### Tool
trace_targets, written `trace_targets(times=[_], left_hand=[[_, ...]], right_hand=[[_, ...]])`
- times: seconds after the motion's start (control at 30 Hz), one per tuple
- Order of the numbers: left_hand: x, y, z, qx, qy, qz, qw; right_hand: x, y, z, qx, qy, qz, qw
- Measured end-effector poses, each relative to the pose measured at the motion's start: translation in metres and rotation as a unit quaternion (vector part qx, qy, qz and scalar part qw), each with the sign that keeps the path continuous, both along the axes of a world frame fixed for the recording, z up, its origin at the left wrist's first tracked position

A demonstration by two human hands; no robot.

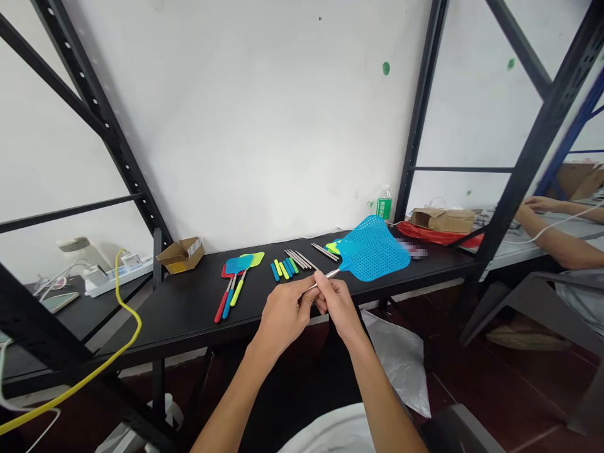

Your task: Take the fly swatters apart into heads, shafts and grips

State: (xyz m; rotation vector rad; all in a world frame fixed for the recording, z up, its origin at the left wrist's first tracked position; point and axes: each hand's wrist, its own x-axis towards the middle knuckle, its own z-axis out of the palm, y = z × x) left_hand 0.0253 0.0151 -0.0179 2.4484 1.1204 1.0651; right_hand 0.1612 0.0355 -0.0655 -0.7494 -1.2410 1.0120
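Blue fly swatter [372, 249] pinched by left hand [283, 318], right hand [337, 305]; three others [238, 280] nearby.

Left hand [283, 313]: at twelve o'clock, fingers curled closed, knuckles up, against the right hand.
Right hand [336, 305]: just past twelve o'clock, thumb and fingers pinched together.
Left forearm [231, 402]: bare, rising from seven o'clock.
Right forearm [382, 402]: bare, rising from five o'clock.

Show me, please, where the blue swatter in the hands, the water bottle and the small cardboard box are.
Blue swatter [372, 248]: head view, mesh head.
Water bottle [384, 208]: head view, green label.
Small box [182, 257]: head view, cardboard side.
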Motion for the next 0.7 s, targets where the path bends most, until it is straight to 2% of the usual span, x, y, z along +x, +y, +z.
trace_targets(times=[0.13, 0.33, 0.7], left_hand=[[-0.001, 0.003, -0.006, 0.029, 0.055, 0.041, 0.997], [0.002, 0.003, -0.009, 0.038, 0.102, 0.07, 0.992], [0.004, 0.005, -0.01, 0.088, 0.118, 0.07, 0.987]], right_hand=[[0.004, 0.002, -0.002, -0.008, -0.064, -0.038, 0.997], [0.01, 0.004, -0.006, -0.004, -0.098, -0.064, 0.993], [0.015, 0.002, 0.001, 0.018, -0.048, -0.103, 0.993]])
